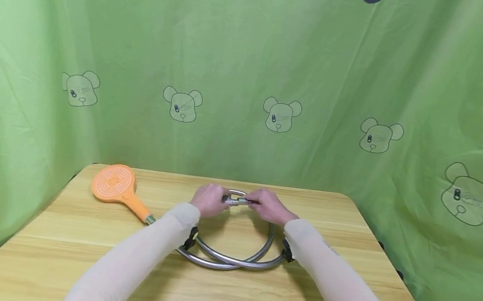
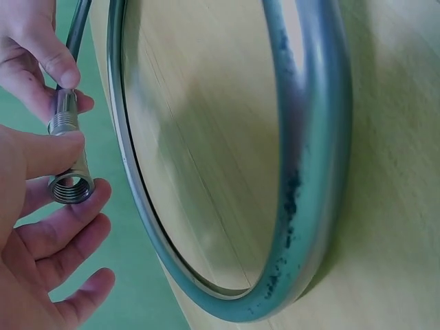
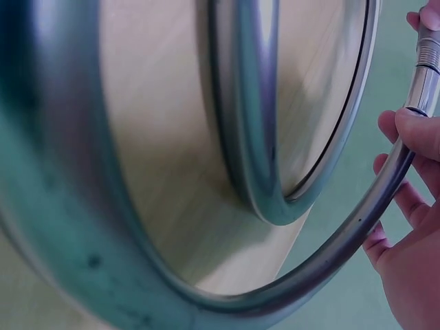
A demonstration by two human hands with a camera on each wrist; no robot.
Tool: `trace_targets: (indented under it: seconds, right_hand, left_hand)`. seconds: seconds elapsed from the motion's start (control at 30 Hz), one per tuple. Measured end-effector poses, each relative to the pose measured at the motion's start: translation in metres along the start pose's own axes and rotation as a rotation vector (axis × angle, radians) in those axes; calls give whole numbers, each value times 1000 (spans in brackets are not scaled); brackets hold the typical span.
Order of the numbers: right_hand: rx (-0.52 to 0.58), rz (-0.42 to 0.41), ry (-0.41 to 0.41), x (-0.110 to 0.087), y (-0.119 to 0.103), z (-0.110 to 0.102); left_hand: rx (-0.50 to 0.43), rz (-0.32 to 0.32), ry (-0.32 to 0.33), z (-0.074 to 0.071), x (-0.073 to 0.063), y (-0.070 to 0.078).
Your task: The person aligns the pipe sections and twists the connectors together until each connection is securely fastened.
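Note:
Over the far middle of the table, my left hand (image 1: 210,200) pinches a silver threaded connector (image 2: 72,187) between thumb and fingers. Its open end shows inner threads in the left wrist view. Facing it, my right hand (image 1: 268,206) pinches the metal end of a silver shower hose (image 3: 375,216), just behind its sleeve. Connector and hose end are in line and touch; how far they are screwed together cannot be seen. The hose loops on the table under both hands. At the left lies an orange shower head (image 1: 114,183), face up, joined to the hose's other end.
The pale wooden table (image 1: 224,297) ends at a far edge just beyond the hands. Green curtains (image 1: 233,144) with bear prints hang behind it and on both sides. Dark straps with cameras (image 1: 190,239) sit on the wrists, close to the hose loops.

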State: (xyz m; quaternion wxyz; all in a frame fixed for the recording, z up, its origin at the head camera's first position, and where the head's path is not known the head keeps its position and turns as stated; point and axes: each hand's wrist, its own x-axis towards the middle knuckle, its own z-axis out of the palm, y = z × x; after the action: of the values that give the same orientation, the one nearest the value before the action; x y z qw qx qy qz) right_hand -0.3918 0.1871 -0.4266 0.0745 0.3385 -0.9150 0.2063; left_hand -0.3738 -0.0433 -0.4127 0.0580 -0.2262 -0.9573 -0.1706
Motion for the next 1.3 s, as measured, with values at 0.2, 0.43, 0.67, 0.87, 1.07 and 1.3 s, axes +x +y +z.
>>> trace_targets:
  seconds: [0.2, 0.43, 0.67, 0.87, 1.07, 1.3]
  right_hand:
    - [-22, -6, -3, 0, 0, 3]
    - [-37, -29, -1, 1, -2, 4]
    - [-42, -12, 5, 3, -2, 6]
    - [-82, -12, 23, 4, -4, 7]
    - [-54, 24, 18, 4, -6, 6]
    - [-8, 18, -23, 4, -5, 5]
  left_hand:
    - [3, 13, 6, 1, -1, 0]
    - [-5, 24, 23, 3, -2, -1]
    - [-11, 23, 22, 4, 0, -2]
    - [59, 49, 70, 11, 2, -5]
    - [53, 42, 96, 13, 2, -3]
    - [53, 25, 104, 13, 3, 1]
